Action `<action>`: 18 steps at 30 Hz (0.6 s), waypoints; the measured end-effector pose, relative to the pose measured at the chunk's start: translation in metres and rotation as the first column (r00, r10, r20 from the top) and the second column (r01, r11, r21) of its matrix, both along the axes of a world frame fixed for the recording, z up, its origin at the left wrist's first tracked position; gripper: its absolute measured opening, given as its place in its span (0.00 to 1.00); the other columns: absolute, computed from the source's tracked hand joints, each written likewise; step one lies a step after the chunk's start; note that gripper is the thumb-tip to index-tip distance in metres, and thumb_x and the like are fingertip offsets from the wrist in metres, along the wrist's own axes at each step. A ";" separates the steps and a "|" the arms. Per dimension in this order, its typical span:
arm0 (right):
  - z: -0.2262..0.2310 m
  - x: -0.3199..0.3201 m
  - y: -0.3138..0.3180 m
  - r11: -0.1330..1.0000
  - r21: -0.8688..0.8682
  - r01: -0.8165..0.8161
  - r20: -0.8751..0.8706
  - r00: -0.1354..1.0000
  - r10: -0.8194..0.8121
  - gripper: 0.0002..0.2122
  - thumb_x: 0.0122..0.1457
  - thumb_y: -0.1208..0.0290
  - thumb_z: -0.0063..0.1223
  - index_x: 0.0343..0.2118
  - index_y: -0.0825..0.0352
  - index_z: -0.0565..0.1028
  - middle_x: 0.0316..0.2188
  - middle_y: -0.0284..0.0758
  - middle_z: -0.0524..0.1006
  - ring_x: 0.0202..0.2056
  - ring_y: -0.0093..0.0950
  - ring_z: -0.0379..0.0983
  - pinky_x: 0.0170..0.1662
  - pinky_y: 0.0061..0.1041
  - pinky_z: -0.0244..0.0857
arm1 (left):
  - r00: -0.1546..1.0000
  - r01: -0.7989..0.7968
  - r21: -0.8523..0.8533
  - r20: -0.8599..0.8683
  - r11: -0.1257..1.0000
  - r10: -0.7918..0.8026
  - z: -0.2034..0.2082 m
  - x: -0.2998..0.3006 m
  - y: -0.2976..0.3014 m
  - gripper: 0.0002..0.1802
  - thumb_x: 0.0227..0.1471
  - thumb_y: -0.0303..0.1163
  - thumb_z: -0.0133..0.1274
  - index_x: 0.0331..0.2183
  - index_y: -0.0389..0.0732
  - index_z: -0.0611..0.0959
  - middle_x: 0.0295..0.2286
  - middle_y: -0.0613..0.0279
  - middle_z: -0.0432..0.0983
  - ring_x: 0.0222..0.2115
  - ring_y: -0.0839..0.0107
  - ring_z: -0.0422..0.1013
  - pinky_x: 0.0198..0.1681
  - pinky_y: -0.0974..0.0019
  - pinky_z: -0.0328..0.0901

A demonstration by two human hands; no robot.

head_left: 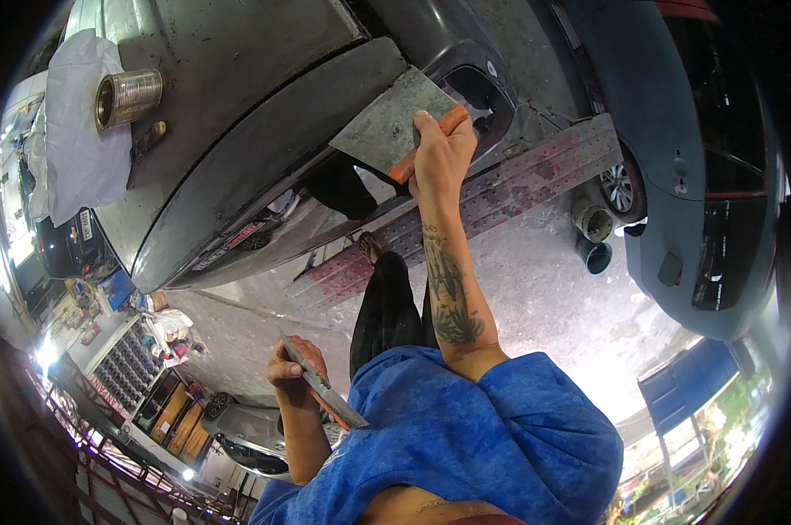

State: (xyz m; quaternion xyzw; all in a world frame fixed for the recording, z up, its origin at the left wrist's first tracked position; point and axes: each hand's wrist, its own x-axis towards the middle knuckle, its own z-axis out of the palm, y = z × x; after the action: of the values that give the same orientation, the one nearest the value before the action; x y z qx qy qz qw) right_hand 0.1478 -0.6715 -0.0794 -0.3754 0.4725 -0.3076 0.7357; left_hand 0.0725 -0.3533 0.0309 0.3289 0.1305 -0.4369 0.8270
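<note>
The right hand is closed around the orange handle of a wide scraper, which stands over the edge of the grey car panel; contact I cannot tell. The left hand grips a second flat tool before the blue shirt. If the scraper tilts, its corner could perhaps scratch the panel. The second tool shows nearly edge-on, so its face is hardly visible; the contents of the tin can are also unclear.

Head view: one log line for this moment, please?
right grip: wide flat blade, orange handle | left grip: another flat tool | open can on car body
</note>
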 end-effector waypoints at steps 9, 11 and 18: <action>0.006 0.040 -0.015 0.992 -0.121 -0.031 -0.073 0.997 0.022 0.05 0.48 0.78 0.50 0.27 0.72 0.66 0.20 0.32 0.67 0.21 0.22 0.65 0.23 0.24 0.61 | 1.000 0.006 0.065 0.025 0.998 -0.008 0.006 -0.002 0.003 0.14 0.32 0.27 0.55 0.22 0.25 0.75 0.15 0.42 0.71 0.11 0.56 0.70 0.15 0.59 0.69; 0.010 0.043 -0.016 0.991 -0.131 -0.033 -0.080 0.997 0.023 0.06 0.48 0.78 0.49 0.28 0.72 0.67 0.20 0.32 0.68 0.21 0.23 0.66 0.23 0.24 0.61 | 0.999 -0.001 0.056 0.050 0.998 -0.001 0.005 -0.002 0.003 0.14 0.32 0.28 0.55 0.22 0.26 0.75 0.15 0.42 0.71 0.12 0.56 0.69 0.15 0.59 0.68; 0.009 0.046 -0.022 0.945 -0.289 -0.153 -0.165 0.980 0.108 0.09 0.46 0.82 0.43 0.32 0.78 0.68 0.25 0.41 0.72 0.28 0.28 0.70 0.37 0.25 0.66 | 0.997 -0.018 0.105 0.075 0.994 0.011 0.004 -0.007 0.008 0.15 0.30 0.30 0.57 0.22 0.28 0.74 0.15 0.44 0.71 0.12 0.58 0.69 0.15 0.61 0.67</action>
State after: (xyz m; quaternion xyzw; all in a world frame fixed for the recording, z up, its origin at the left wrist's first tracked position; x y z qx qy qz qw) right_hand 0.1934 -0.6934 -0.0702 -0.5348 0.4474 -0.2978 0.6520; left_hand 0.0653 -0.3453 0.0350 0.3871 0.1249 -0.4108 0.8160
